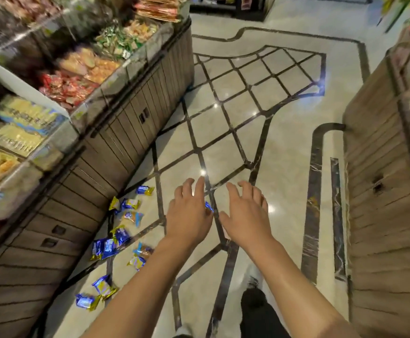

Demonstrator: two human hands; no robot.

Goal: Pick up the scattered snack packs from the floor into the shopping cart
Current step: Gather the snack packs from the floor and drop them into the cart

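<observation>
Head: crinkly foil snack packs [120, 236], glossy floor [284, 132]

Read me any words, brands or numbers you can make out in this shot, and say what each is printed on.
None can be read.
Blue snack packs on the floor: print too small and blurred.
Yellow and blue boxes on the display counter: lettering shows, too blurred to read.
Small tags among the bins: unreadable.

Glossy pale marble floor [284, 147] with dark inlaid lattice lines. Scattered along the foot of the left display counter [116, 152]: blue-and-gold snack packs [116, 236], some overlapping, others lying singly.
</observation>
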